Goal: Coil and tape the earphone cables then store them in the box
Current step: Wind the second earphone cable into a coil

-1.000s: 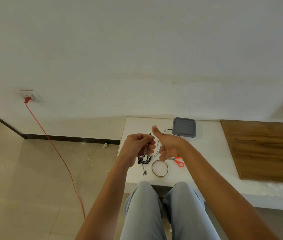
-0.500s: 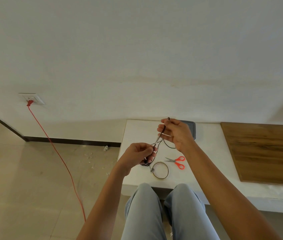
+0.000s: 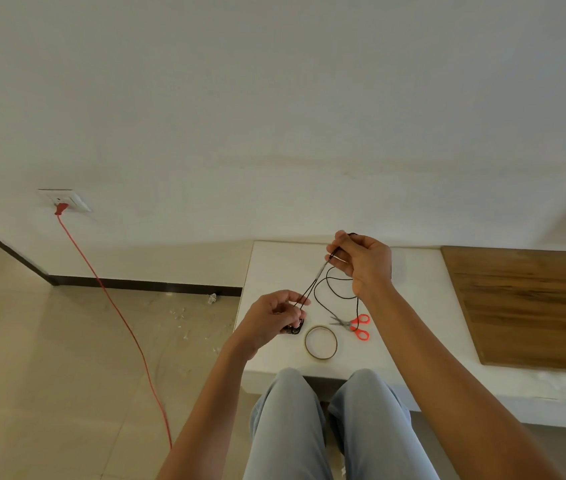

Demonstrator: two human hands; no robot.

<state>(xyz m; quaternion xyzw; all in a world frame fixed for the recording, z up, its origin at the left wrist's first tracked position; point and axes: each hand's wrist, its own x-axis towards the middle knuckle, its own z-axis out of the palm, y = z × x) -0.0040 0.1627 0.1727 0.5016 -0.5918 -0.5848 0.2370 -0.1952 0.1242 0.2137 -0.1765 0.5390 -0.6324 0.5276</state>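
Note:
A black earphone cable (image 3: 323, 292) stretches taut between my two hands above the white table (image 3: 274, 265). My left hand (image 3: 273, 315) pinches its lower end, with the dark earbuds bunched under the fingers. My right hand (image 3: 361, 263) is raised further back and pinches the cable near its grey inline piece; a slack loop hangs below it toward the table. A roll of clear tape (image 3: 320, 342) lies flat near the table's front edge. The grey box is hidden behind my right hand.
Small red-handled scissors (image 3: 356, 325) lie right of the tape roll. A wooden board (image 3: 534, 306) covers the table's right part. A red cord (image 3: 115, 313) runs from a wall socket across the floor at left. My knees sit under the table's front edge.
My right hand has closed on the cable and lifted back and to the right, pulling it taut and covering the grey box. My left hand has stayed low, holding the earbud end.

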